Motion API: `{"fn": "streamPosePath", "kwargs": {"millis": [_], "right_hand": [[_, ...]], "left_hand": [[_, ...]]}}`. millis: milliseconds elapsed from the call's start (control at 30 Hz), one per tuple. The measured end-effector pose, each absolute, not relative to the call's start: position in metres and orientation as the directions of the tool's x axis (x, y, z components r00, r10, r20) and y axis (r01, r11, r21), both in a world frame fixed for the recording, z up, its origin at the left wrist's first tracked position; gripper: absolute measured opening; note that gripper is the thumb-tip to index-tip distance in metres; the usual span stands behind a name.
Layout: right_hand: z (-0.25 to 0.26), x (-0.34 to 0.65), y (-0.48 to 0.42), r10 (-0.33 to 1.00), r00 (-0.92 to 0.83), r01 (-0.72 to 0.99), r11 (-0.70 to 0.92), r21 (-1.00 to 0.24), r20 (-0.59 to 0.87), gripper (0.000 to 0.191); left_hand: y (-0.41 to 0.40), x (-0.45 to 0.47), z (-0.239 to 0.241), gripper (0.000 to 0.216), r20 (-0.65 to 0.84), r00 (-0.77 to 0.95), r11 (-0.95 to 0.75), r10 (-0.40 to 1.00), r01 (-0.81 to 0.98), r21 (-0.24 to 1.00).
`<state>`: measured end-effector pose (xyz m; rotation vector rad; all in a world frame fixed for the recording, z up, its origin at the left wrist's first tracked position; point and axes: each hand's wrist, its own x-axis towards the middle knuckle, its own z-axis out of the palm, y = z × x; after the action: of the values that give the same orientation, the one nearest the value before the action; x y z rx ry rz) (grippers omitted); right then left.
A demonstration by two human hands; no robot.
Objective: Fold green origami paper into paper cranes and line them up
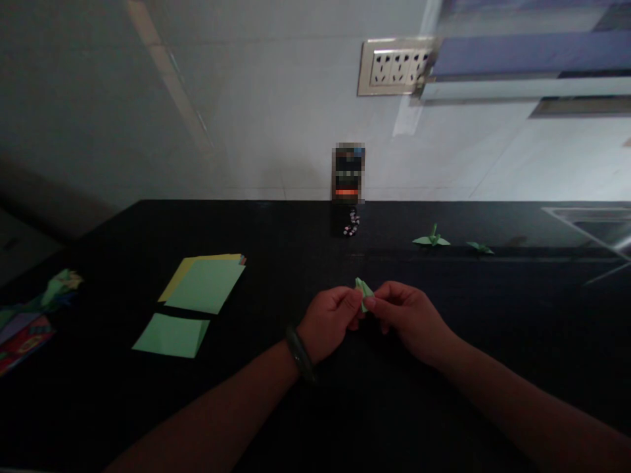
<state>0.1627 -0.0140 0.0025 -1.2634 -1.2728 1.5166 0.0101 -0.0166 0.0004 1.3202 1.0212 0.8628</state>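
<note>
Between my two hands is a small piece of folded green paper [363,289], its pointed top showing above my fingers. My left hand [331,320] pinches it from the left, thumb on top. From the right, my right hand [405,316] grips the same paper between thumb and fingers. The lower part of the paper is hidden by the fingertips. Beyond my right hand, a green origami crane [432,238] stands on the black countertop [296,230], with a second, smaller green folded paper [480,247] to its right.
On the left lie a stack of green and yellow sheets [204,284] and a folded green sheet [172,335]. A colourful packet [24,341] is at the far left. A phone-like device [348,172] leans on the wall behind a beaded string [351,224]. Wall sockets [398,67] are above.
</note>
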Motion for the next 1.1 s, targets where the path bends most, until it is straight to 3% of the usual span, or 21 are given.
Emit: {"fn": "streamPosePath", "kwargs": {"millis": [167,400,533,767,867,1100], "right_hand": [[-0.002,0.161,-0.016,0.954,-0.207,-0.126,-0.247,-0.961,-0.218,0.023],[0.01,0.159,-0.02,0.908,-0.258,-0.306,-0.401,-0.864,-0.33,0.028],[0.01,0.158,-0.021,0.89,-0.312,-0.362,-0.435,-0.824,-0.333,0.029],[0.005,0.16,-0.02,0.893,-0.402,-0.343,-0.35,-0.871,-0.201,0.023],[0.005,0.162,-0.019,0.924,-0.35,-0.29,-0.265,-0.92,-0.156,0.019],[0.005,0.162,-0.019,0.945,-0.259,-0.236,-0.265,-0.935,-0.202,0.029]], "left_hand": [[-0.017,0.008,0.001,0.037,-0.13,0.365,0.072,0.922,0.167,0.983],[-0.02,0.007,0.0,0.027,-0.062,0.361,-0.006,0.93,0.185,0.983],[-0.023,0.007,0.008,0.025,0.048,0.336,-0.117,0.941,0.189,0.975],[-0.022,0.004,0.011,0.026,0.043,0.457,-0.134,0.888,0.169,0.976],[-0.022,0.004,0.008,0.025,0.076,0.538,-0.24,0.84,0.242,0.94],[-0.023,0.006,0.005,0.023,0.093,0.597,-0.289,0.796,0.241,0.927]]}}
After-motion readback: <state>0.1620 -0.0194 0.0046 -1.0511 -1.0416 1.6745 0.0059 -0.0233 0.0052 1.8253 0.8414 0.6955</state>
